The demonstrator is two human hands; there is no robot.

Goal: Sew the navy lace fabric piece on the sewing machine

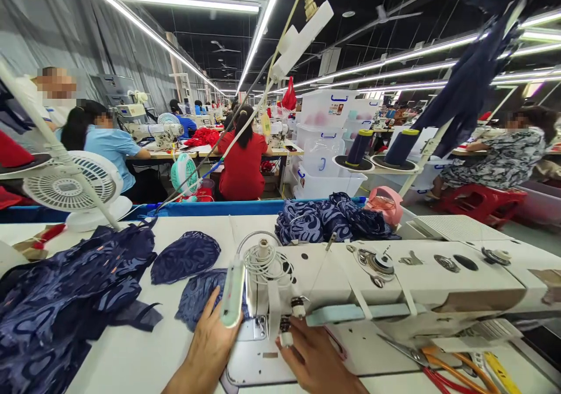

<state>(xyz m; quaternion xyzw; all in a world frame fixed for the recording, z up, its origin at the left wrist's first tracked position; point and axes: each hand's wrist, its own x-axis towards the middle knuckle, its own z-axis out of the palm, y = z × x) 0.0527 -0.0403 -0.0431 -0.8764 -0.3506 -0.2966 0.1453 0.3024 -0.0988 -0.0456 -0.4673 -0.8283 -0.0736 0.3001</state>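
Both hands are at the needle end of the sewing machine on the white worktop. Left hand lies flat, fingers loosely spread, fingertips resting on the edge of a dark blue patterned fabric piece — this piece lies just beyond and slightly left of that hand, partly hidden behind the machine's slim lamp. Right hand rests on the machine bed directly below the presser foot, fingers reaching toward it; whether they pinch anything cannot be told from here.

A second cut piece of the same blue fabric lies farther back, apart from both hands. A large heap of the fabric covers the left side of the worktop, well to the left of the left hand. Another bundle sits behind the machine head.

Scissors with orange and red handles lie at the right of the bed, near the right hand but not touching. A white fan stands at the far left — other people sit at machines beyond.
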